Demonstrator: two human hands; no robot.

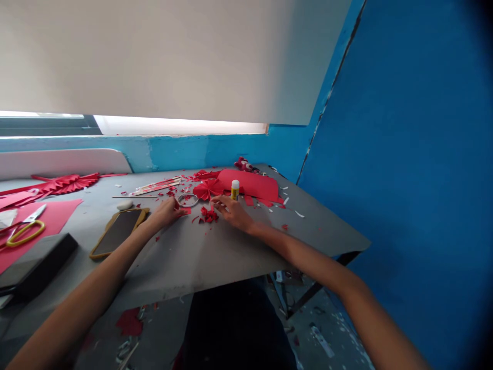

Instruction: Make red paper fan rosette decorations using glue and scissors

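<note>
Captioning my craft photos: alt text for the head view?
The left hand and right hand rest on a grey table among red paper scraps. The right is nearest a glue stick and a red paper rosette; the left is beside a clear ring.

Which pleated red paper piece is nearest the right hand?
The round pleated rosette, just beyond the right hand beside the glue stick; the other pleated piece is a long fan lying far left by the wall.
</note>
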